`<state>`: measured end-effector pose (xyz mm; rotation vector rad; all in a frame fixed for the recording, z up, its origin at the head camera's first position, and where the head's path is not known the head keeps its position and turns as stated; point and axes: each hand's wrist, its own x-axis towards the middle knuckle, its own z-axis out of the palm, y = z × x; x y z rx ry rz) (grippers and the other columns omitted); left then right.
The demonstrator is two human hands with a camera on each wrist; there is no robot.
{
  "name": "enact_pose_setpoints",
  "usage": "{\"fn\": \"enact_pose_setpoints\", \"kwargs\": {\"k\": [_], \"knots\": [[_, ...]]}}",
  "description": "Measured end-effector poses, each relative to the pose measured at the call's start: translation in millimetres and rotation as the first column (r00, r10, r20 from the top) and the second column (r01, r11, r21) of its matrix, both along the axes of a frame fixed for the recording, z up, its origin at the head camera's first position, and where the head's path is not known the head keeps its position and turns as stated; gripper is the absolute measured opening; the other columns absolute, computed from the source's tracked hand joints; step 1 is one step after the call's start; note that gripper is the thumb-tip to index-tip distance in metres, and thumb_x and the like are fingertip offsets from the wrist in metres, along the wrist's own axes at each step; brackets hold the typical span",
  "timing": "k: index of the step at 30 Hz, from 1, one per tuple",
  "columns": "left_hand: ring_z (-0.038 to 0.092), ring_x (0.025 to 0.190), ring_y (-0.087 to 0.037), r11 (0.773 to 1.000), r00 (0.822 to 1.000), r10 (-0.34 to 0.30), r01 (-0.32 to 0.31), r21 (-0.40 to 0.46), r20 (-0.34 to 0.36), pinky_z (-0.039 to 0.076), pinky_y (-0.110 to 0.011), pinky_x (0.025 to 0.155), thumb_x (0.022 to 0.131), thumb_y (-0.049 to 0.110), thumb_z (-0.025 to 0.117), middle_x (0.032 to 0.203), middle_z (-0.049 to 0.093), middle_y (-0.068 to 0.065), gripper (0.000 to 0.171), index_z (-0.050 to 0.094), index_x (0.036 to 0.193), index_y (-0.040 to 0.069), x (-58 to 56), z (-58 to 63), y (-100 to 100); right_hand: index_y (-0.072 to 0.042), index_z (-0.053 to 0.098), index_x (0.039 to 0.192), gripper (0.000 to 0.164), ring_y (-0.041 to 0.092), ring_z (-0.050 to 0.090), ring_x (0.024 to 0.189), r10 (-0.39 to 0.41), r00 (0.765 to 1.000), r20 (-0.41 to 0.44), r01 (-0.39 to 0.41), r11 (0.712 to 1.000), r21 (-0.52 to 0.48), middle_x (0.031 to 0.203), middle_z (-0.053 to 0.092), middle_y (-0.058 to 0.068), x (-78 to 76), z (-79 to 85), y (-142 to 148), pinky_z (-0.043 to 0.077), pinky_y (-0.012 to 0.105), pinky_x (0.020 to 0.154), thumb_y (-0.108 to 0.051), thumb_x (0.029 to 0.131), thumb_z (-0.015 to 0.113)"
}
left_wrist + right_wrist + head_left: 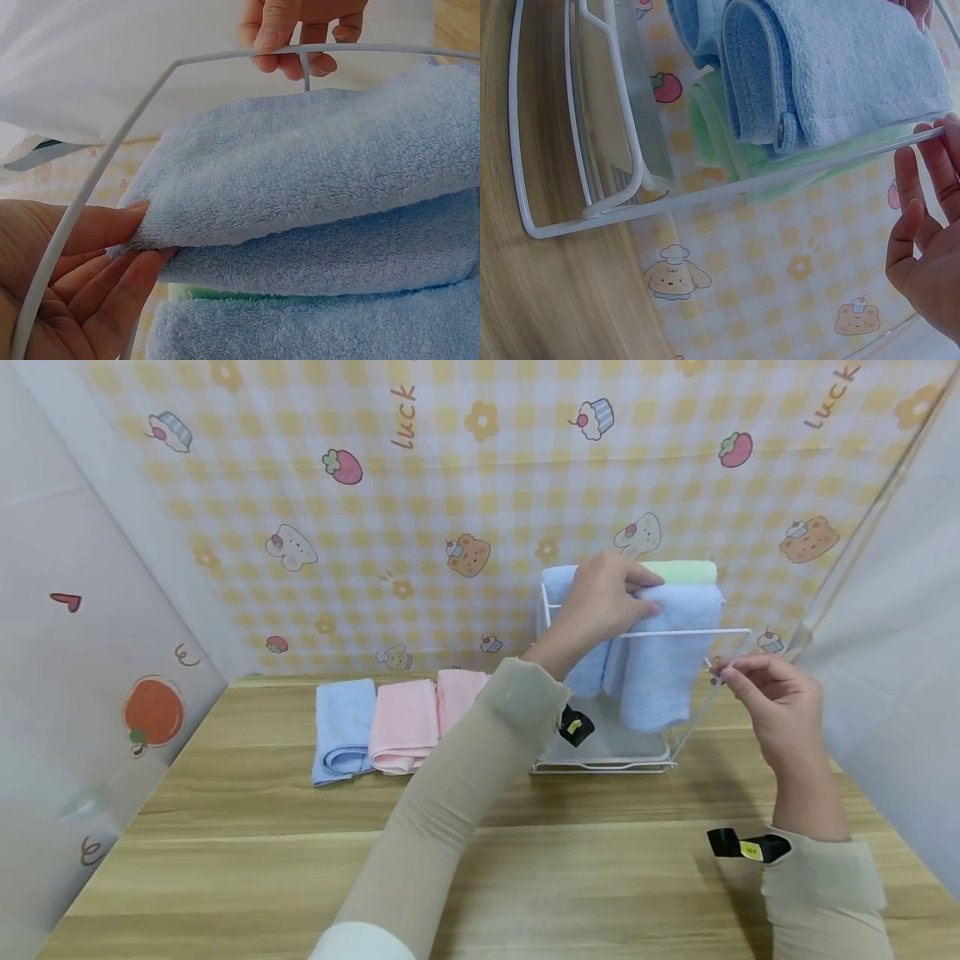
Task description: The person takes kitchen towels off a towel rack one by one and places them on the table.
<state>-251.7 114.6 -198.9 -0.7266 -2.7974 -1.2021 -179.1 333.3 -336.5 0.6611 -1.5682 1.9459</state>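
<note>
A white wire rack (686,632) stands on the table with towels hung over it. My left hand (603,597) pinches the edge of a folded blue towel (667,668) draped near the front; in the left wrist view, thumb and fingers close on its corner. My right hand (783,702) grips the rack's right side wire, thumb on one side and fingers on the other. Behind the front towel hangs a green towel (678,572). Another blue towel (557,581) hangs at the rack's left, partly hidden by my left hand.
Left of the rack lie a folded blue towel (343,727) and two folded pink towels (403,722), one partly behind my left sleeve. A pale tray (622,739) forms the rack's base. A checked cloth (420,527) covers the wall behind the wooden table (262,877).
</note>
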Motion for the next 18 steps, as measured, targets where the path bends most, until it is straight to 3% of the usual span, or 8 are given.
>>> {"fn": "enact_pose_setpoints", "kwargs": {"k": [11,18], "knots": [[0.061,0.119,0.001,0.997,1.0,0.003,-0.005,0.083,0.022,0.051,-0.012,0.089,0.085,0.017,0.08,0.128,0.068,0.013,0.032,0.075,0.115,0.026,2.0,-1.4,-3.5,0.021,0.061,0.093,0.012,0.018,0.072,0.086,-0.005,1.0,-0.009,0.005,1.0,-0.007,0.092,0.075,0.011,-2.3,0.8,-1.0,0.057,0.021,0.079,0.026,0.088,0.05],[0.063,0.116,0.0,0.992,1.0,-0.016,0.016,0.124,-0.001,0.051,-0.01,0.087,0.085,0.017,0.079,0.127,0.068,0.011,0.03,0.076,0.114,0.024,3.1,-2.4,-6.0,0.02,0.061,0.092,0.013,0.018,0.072,0.085,-0.002,1.0,-0.011,0.002,1.0,-0.01,0.092,0.075,0.011,-1.5,0.0,-1.6,0.057,0.021,0.078,0.025,0.089,0.05]]}}
